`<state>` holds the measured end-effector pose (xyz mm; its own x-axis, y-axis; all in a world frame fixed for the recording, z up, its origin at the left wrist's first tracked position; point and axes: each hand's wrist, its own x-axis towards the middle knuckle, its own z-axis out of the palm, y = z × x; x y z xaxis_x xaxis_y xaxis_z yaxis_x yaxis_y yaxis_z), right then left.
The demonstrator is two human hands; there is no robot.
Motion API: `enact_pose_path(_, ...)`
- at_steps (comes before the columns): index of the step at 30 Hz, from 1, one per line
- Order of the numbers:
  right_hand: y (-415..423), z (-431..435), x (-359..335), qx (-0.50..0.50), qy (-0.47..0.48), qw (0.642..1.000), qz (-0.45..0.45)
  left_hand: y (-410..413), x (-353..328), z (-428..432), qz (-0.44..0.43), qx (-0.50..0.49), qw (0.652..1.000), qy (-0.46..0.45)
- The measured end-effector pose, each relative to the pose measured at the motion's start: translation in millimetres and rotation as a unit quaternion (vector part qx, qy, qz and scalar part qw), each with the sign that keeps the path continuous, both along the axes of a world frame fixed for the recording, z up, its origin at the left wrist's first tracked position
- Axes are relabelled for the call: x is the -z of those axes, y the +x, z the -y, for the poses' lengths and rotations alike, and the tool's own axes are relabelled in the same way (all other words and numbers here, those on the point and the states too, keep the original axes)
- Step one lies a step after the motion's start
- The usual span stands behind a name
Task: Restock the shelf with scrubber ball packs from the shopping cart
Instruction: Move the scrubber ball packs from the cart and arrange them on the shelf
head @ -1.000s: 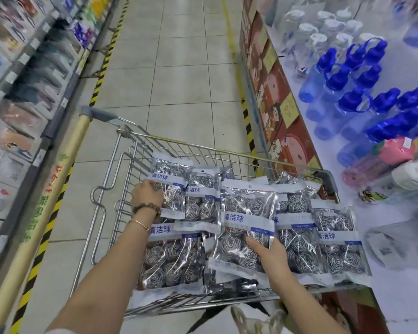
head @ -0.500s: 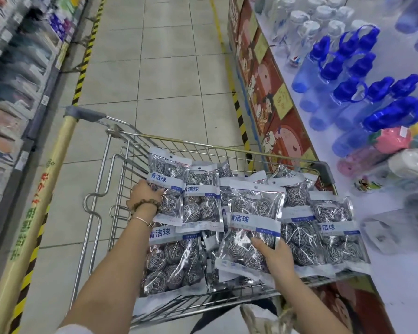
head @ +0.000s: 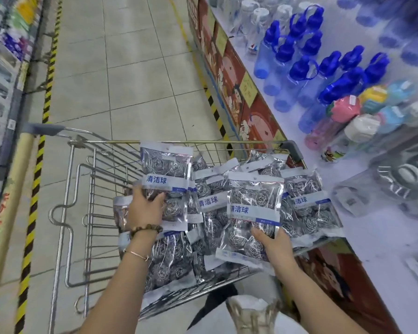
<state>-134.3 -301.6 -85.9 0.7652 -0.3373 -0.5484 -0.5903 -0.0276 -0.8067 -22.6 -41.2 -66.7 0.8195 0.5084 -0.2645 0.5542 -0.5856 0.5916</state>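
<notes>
Left hand (head: 145, 208): fingers curled round left pack (head: 165, 179), over cart (head: 82, 213) middle.
Right hand (head: 274, 249): grips right pack (head: 253, 213) by its lower edge, near cart's right rim.

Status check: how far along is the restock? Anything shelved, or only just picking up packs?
Done: nothing visible; the bottle shelf shows no scrubber packs, and the left shelves are too blurred to tell. In hand: the left hand grips one pack, the right hand a second pack, both above the cart. Left: a pile of packs lies in the cart, all to be shelved.
</notes>
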Motion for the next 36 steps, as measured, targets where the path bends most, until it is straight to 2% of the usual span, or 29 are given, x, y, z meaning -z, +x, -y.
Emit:
enact_pose_path(4,-19.8,25.3,2.1,0.047,-0.022,0.998,0.028,-9.1,-3.1,49.4,-0.001,0.065,0.995,-0.077)
enact_pose_path(11,-71.0,87.6,0.7,0.189,-0.048,0.979,0.064,-37.0,-8.5,152.4,-0.024,0.211,0.972,-0.101)
enact_pose_path(21,-187.4,181.4,-6.2,0.339,-0.084,0.934,0.069,-115.7,-17.7,303.8,-0.067,0.371,0.908,-0.186)
enact_pose_path(30,-291.2,246.5,-11.1,0.444,-0.072,0.889,0.080,-195.0,-0.2,408.1,-0.090,0.466,0.862,-0.177)
enact_pose_path(36,-343.3,281.9,-11.5,0.493,-0.074,0.864,0.070,-237.0,7.6,467.0,-0.090,0.500,0.848,-0.150)
